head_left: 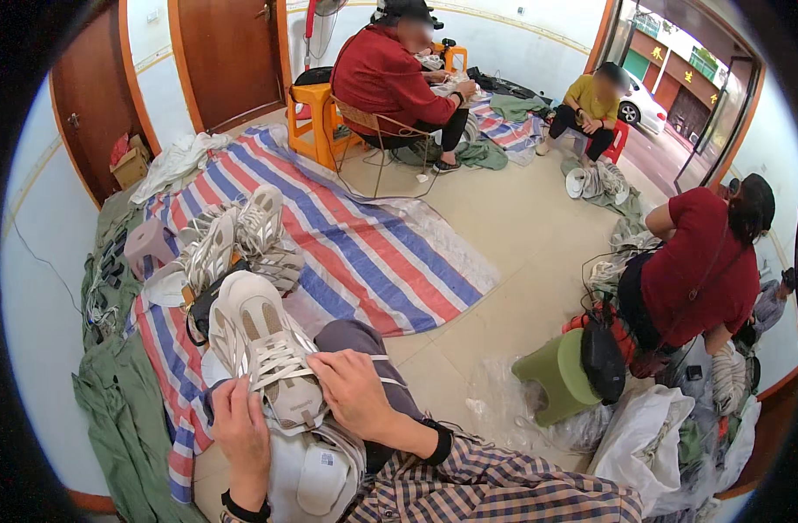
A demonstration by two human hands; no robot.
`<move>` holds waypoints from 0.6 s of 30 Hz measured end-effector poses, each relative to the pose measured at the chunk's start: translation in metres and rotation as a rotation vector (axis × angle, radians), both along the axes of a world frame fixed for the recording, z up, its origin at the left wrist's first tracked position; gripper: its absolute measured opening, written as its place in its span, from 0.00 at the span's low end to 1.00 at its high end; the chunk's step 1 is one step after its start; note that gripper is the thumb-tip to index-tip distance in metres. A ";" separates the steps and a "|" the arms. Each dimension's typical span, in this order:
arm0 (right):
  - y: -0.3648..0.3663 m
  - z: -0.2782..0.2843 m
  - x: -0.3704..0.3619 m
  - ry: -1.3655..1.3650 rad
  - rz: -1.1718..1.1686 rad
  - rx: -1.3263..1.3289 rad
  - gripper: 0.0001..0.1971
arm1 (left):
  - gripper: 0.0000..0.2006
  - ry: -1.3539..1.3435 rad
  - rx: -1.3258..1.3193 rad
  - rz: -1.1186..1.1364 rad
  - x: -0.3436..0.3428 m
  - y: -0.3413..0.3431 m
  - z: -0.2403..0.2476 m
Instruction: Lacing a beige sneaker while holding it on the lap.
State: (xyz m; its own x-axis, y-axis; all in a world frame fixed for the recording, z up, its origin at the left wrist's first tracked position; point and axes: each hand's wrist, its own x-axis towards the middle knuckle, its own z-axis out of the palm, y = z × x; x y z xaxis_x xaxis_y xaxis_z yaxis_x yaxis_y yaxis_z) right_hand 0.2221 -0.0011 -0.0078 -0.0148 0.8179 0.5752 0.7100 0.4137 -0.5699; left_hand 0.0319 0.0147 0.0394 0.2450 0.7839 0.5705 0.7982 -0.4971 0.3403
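Across the person's lap from me lies a beige sneaker [286,362], its white lace [383,357] pinched in the right hand [315,364], while the left hand [242,394] has its fingertips bunched at the shoe's other edge, and whether they grip lace I can't tell. Another pale shoe [227,321] crowds right beside it, and just beyond, a sneaker heap [242,231] blocks the way over the striped sheet [373,253], near a mauve stool [146,242]. Farther right stand a green stool [551,379] and a white sack [643,436], by a co-worker in dark red [691,261].
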 end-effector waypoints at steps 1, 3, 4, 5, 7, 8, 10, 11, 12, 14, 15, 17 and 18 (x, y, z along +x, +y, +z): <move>0.000 0.000 0.001 0.005 -0.002 0.004 0.26 | 0.15 0.015 0.005 -0.001 -0.002 0.001 -0.002; 0.001 0.000 0.004 0.011 0.041 0.022 0.26 | 0.14 0.042 0.031 -0.004 0.000 0.003 -0.004; 0.002 -0.001 0.006 0.015 0.037 0.024 0.26 | 0.14 0.068 0.056 -0.008 0.001 0.004 -0.004; 0.004 -0.002 0.007 0.029 0.047 0.046 0.24 | 0.14 0.073 0.058 -0.012 0.002 0.006 -0.006; 0.004 -0.003 0.009 0.050 0.051 0.072 0.23 | 0.14 0.122 0.133 -0.036 0.004 0.009 -0.010; 0.005 -0.003 0.009 0.051 0.055 0.053 0.23 | 0.14 0.128 0.139 -0.044 0.005 0.010 -0.009; 0.005 -0.004 0.009 0.058 0.051 0.042 0.24 | 0.14 0.227 0.148 -0.041 0.006 0.009 -0.008; 0.004 -0.003 0.009 0.065 0.052 0.034 0.23 | 0.14 0.234 0.157 -0.048 0.006 0.008 -0.007; 0.003 -0.003 0.008 0.073 0.054 0.025 0.23 | 0.13 0.301 0.120 -0.063 0.005 0.007 -0.006; 0.002 -0.003 0.007 0.084 0.039 0.027 0.23 | 0.11 0.435 0.109 -0.100 0.005 0.008 -0.001; 0.002 -0.003 0.007 0.088 0.032 0.020 0.22 | 0.11 0.441 0.118 -0.101 0.005 0.009 0.001; 0.004 -0.006 0.005 0.089 0.024 0.049 0.23 | 0.11 0.603 0.151 -0.160 0.003 0.011 0.003; 0.005 -0.006 0.004 0.086 0.021 0.051 0.23 | 0.13 0.631 0.188 -0.181 0.001 0.012 0.005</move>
State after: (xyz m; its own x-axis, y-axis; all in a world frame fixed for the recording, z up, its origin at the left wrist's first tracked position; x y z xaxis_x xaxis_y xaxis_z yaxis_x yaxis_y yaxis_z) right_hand 0.2266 0.0038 -0.0139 0.0198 0.7873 0.6162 0.6506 0.4578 -0.6059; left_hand 0.0333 0.0271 0.0443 0.6932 0.6009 0.3979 0.7143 -0.6462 -0.2686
